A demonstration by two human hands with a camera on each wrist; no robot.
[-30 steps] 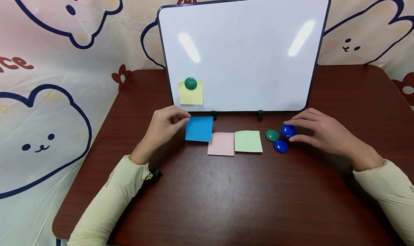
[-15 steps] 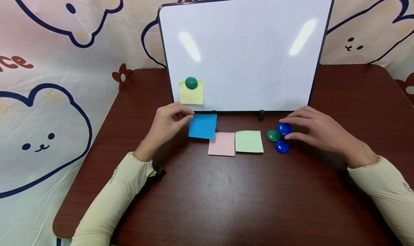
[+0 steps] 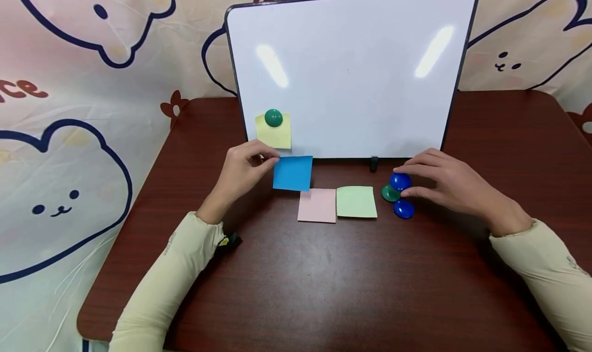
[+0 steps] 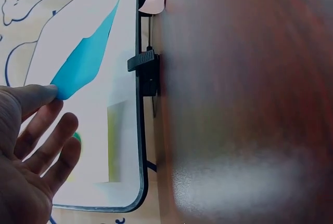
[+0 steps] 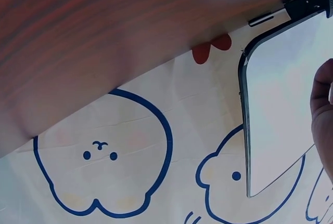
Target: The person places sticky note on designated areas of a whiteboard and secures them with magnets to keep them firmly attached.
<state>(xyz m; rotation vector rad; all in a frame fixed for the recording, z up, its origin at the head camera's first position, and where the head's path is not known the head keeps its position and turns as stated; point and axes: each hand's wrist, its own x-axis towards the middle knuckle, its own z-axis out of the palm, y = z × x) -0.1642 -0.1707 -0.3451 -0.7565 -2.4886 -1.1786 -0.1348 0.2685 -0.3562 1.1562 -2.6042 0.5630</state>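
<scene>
My left hand (image 3: 247,169) pinches a blue sticky note (image 3: 293,173) by its upper left corner, just in front of the whiteboard's lower edge. In the left wrist view the blue note (image 4: 86,60) hangs from thumb and finger, slightly bent. Between the thumb and fingers of my right hand (image 3: 446,182) is a round blue magnet (image 3: 400,181). A green magnet (image 3: 390,193) and a second blue magnet (image 3: 404,208) lie beside it on the table. In the right wrist view only part of the right hand (image 5: 323,115) shows, and the magnet is out of sight.
A whiteboard (image 3: 351,74) stands at the back on black feet (image 3: 373,164). A green magnet (image 3: 273,117) holds a yellow note (image 3: 274,137) on its lower left. Pink (image 3: 317,205) and pale green (image 3: 356,202) notes lie on the brown table (image 3: 314,285).
My left hand has lifted the blue note upward and rightward toward the board. My right hand has moved left with the blue magnet, which now partly overlaps the green one in view.
</scene>
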